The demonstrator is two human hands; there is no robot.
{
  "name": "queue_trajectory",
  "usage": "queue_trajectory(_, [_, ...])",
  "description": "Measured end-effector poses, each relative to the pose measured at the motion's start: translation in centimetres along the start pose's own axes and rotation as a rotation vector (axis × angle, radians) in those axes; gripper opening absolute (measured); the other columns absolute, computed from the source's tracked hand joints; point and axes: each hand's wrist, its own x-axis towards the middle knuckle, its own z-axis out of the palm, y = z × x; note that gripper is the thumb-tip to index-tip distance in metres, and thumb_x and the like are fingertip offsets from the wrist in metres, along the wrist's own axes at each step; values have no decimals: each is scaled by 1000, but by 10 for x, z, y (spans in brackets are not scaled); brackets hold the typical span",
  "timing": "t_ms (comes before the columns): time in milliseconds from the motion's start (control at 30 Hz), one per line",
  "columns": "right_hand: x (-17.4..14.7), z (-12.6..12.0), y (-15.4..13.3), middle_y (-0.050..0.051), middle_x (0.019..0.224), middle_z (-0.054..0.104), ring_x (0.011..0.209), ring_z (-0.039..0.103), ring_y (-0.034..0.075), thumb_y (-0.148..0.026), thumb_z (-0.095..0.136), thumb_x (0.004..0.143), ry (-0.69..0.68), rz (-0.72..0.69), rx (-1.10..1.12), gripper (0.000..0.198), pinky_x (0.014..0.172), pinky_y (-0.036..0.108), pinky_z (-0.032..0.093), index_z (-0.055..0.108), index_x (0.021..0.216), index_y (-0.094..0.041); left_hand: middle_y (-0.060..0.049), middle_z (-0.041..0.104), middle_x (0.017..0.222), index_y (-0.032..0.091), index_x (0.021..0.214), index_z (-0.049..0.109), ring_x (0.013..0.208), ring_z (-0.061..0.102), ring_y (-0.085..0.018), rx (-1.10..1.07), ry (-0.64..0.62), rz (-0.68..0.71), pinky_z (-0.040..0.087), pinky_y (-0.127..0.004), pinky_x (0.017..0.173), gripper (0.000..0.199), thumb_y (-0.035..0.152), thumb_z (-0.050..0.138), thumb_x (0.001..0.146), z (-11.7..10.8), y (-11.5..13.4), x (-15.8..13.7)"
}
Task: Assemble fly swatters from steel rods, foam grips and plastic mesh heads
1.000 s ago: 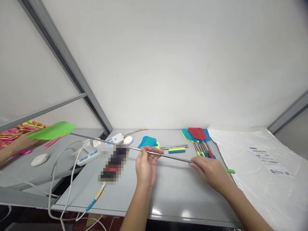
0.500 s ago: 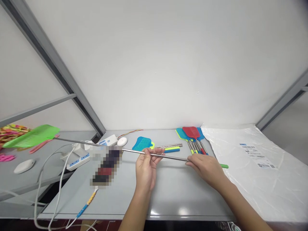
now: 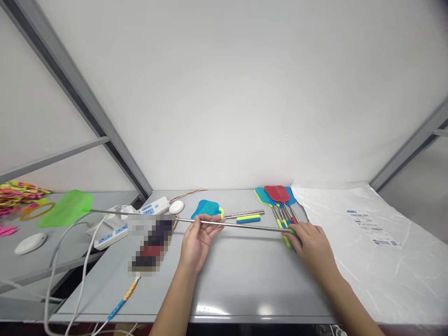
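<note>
A green fly swatter [image 3: 66, 208] with a long thin metal rod lies across the view, its mesh head far to the left. My left hand [image 3: 198, 242], palm up, pinches the rod near its middle between thumb and fingers. Around the handle end my right hand [image 3: 311, 242] is closed, and only a bit of green shows by its fingertips. Just behind the right hand lies a bunch of fly swatters with red [image 3: 278, 193] and blue heads. Behind the left hand rest blue swatter heads [image 3: 206, 208], loose metal rods [image 3: 245, 214] and yellow and blue handles [image 3: 248, 219].
White plastic packaging [image 3: 332, 210] with a printed label covers the right side of the table. At left are power strips [image 3: 112, 236], white cables, a blurred phone-like object [image 3: 152, 247] and a round white item [image 3: 176, 207]. Colourful bands [image 3: 17, 198] lie far left.
My right hand has slid right along the swatter onto its handle end, and my left hand has shifted left. The green head has turned to show more of its flat face.
</note>
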Motion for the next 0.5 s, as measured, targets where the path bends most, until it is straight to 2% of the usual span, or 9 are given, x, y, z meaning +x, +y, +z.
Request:
queue_trajectory(167, [-14, 16, 10, 5, 87, 65, 80, 57, 20, -36, 45, 96, -41, 30, 35, 23, 74, 34, 36, 62, 97, -20, -16, 72, 99, 13, 92, 61, 89, 70, -26, 41, -7, -50, 52, -44, 88, 29, 41, 58, 88, -20, 4, -2])
queue_trajectory(333, [-20, 25, 17, 6, 81, 63, 75, 56, 20, -38, 46, 95, -63, 20, 108, 25, 67, 33, 39, 62, 95, -19, -14, 72, 99, 15, 93, 60, 86, 71, -22, 99, -1, -54, 53, -41, 87, 27, 40, 63, 85, -18, -2, -6])
queue_trajectory(500, [-20, 23, 16, 6, 82, 62, 76, 56, 21, -35, 48, 95, -53, 15, 159, 21, 69, 35, 42, 60, 95, -19, -12, 72, 99, 15, 95, 59, 88, 70, -22, 186, 4, -21, 53, -40, 87, 28, 36, 69, 81, -17, -10, -5])
